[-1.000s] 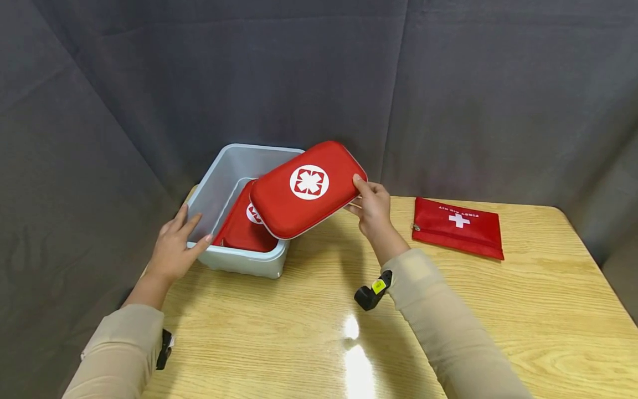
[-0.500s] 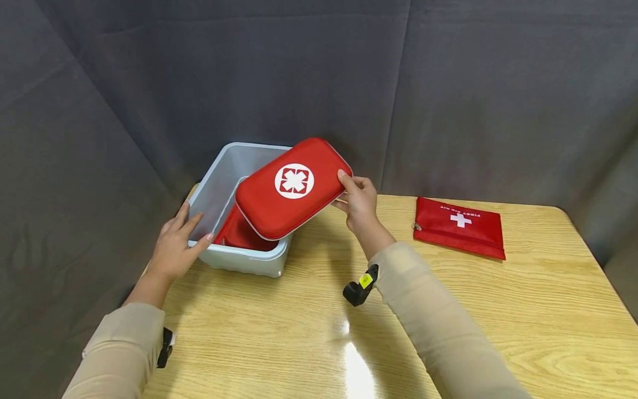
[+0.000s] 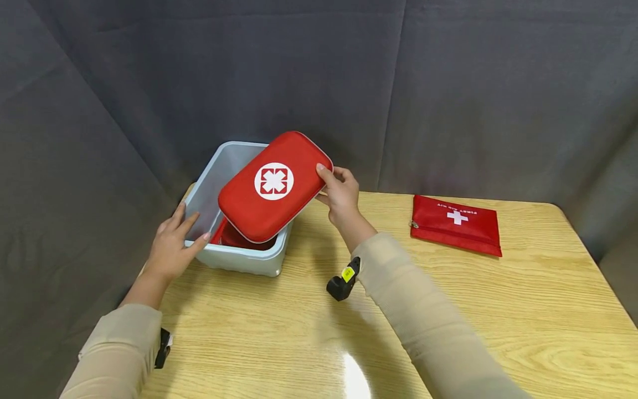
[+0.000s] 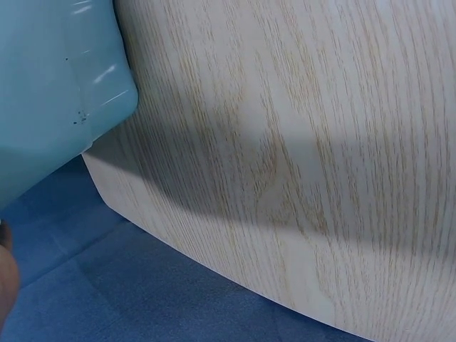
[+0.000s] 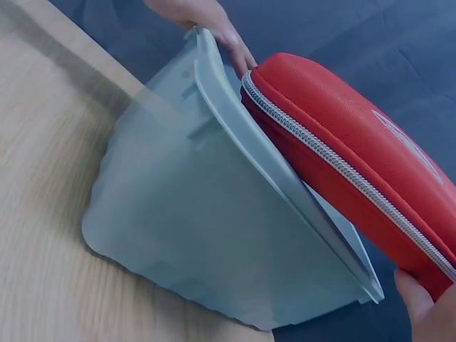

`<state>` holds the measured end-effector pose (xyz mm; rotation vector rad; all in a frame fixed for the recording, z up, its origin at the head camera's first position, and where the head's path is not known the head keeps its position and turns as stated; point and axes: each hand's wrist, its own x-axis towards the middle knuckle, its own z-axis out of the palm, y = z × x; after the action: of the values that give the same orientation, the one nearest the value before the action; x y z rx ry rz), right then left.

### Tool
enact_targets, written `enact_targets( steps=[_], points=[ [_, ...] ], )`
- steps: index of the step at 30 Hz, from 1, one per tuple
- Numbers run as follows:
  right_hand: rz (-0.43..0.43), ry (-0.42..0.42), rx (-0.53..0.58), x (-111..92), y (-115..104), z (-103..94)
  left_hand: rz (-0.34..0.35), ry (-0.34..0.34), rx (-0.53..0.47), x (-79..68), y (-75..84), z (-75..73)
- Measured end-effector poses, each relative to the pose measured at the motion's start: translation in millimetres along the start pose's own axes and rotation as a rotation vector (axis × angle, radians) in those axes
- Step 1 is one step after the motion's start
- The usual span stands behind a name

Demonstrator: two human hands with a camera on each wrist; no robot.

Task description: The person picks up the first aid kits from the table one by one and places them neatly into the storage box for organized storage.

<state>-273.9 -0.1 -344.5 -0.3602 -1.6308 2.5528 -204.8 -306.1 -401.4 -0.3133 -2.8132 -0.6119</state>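
In the head view, my right hand [image 3: 341, 195] grips the right end of a red zippered first aid case [image 3: 306, 183], thumb on top and fingers beneath. The case carries a white cross emblem and tilts over the grey-blue plastic bin [image 3: 239, 258]. Its silver zipper [image 5: 335, 153] shows in the right wrist view, with the case across the bin's rim. My left hand [image 3: 171, 244] rests on the bin's near-left rim, fingers spread and fairly straight. Inside the bin, mostly hidden under the case, lies another red case [image 3: 234, 238].
A flat red first aid pouch [image 3: 456, 226] with a white cross lies on the wooden table [image 3: 259, 327] to the right. Dark grey curtain [image 3: 319, 72] hangs behind the table and at the left side.
My right hand has carried the red case leftward, further over the bin, covering more of the case inside. My left hand has stayed at the rim.
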Motion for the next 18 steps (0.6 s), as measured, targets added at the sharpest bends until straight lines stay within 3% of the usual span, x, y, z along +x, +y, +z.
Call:
enact_targets(
  steps=[18],
  points=[
    [-0.014, -0.047, -0.108, -4, 13, 30.5, -0.003, -0.001, 0.005, 0.2, -1.6, -0.6]
  ],
)
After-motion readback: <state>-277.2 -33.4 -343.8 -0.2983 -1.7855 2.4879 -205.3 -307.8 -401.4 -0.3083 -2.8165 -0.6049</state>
